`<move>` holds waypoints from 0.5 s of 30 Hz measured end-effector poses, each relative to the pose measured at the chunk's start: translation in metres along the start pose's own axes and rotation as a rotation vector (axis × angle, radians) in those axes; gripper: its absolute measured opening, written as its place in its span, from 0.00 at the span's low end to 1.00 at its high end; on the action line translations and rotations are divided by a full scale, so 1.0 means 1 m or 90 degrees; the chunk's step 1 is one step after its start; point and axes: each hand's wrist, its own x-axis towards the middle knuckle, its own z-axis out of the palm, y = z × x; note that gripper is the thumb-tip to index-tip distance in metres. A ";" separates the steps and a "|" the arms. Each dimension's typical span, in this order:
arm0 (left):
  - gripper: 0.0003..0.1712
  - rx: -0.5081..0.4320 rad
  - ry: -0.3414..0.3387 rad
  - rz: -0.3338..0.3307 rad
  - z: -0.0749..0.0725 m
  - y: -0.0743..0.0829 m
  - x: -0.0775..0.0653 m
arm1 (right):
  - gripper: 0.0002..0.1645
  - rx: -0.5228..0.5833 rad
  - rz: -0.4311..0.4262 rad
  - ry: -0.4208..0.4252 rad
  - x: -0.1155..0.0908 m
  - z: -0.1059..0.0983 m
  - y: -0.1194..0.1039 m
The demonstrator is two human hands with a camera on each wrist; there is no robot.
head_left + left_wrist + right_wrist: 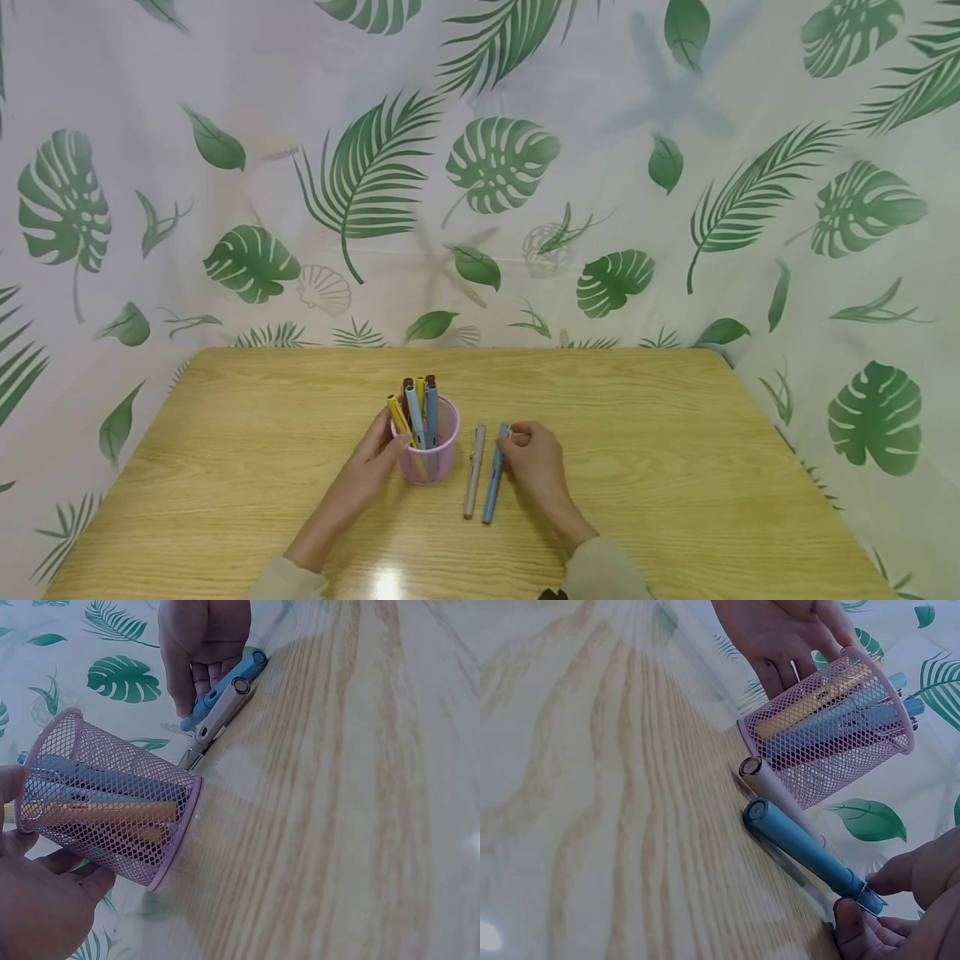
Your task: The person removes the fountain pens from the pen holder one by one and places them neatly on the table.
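Observation:
A pink mesh pen cup [442, 458] stands upright on the table with several yellow, light blue, blue and dark red pens [416, 417] in it. My left hand [367, 467] holds its left side, thumb over the rim and fingers round the mesh. To the right of the cup lie a grey-beige pen [474, 475] and a blue pen [492, 487], side by side. My right hand [536, 462] pinches the far end of the blue pen between thumb and fingers, as the right wrist view shows. The blue pen's near end [757, 811] points toward me.
The wooden table [675, 467] spreads on both sides of the hands. Behind it hangs a pale cloth [405, 308] printed with green leaves, which also runs along both sides.

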 end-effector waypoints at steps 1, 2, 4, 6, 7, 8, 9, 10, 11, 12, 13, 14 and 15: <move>0.39 0.000 0.001 -0.001 0.000 0.000 0.000 | 0.23 -0.005 0.001 -0.001 0.000 0.001 0.000; 0.39 0.001 0.001 -0.001 0.000 0.000 0.000 | 0.23 -0.011 0.001 -0.002 0.001 0.001 0.000; 0.39 0.003 0.003 -0.002 0.000 -0.001 0.000 | 0.22 -0.022 -0.001 -0.002 0.002 0.002 0.001; 0.39 0.007 0.005 -0.001 0.000 -0.001 0.000 | 0.22 -0.029 -0.001 -0.001 0.003 0.003 0.001; 0.39 0.010 0.006 0.000 0.000 -0.001 0.000 | 0.22 -0.028 0.001 -0.002 0.004 0.003 0.001; 0.39 0.013 0.007 0.001 0.000 -0.001 0.000 | 0.22 -0.029 0.001 -0.001 0.005 0.003 0.001; 0.39 0.014 0.008 0.002 0.000 -0.001 0.000 | 0.22 -0.028 -0.001 -0.001 0.005 0.004 0.001; 0.39 0.016 0.008 0.002 0.000 -0.001 0.000 | 0.22 -0.028 -0.004 -0.001 0.006 0.004 0.001; 0.39 0.017 0.009 0.002 0.000 -0.001 0.000 | 0.22 -0.026 -0.001 -0.002 0.006 0.004 0.001; 0.39 0.018 0.009 0.002 0.000 -0.001 0.000 | 0.22 -0.025 -0.001 -0.003 0.007 0.004 0.002; 0.39 0.018 0.010 0.003 0.000 -0.001 0.001 | 0.22 -0.025 -0.001 -0.005 0.007 0.004 0.002; 0.39 0.017 0.010 0.003 0.000 -0.002 0.001 | 0.21 -0.027 -0.005 -0.007 0.007 0.004 0.002; 0.39 0.018 0.010 0.003 0.000 -0.002 0.001 | 0.22 -0.027 -0.007 -0.011 0.007 0.003 0.002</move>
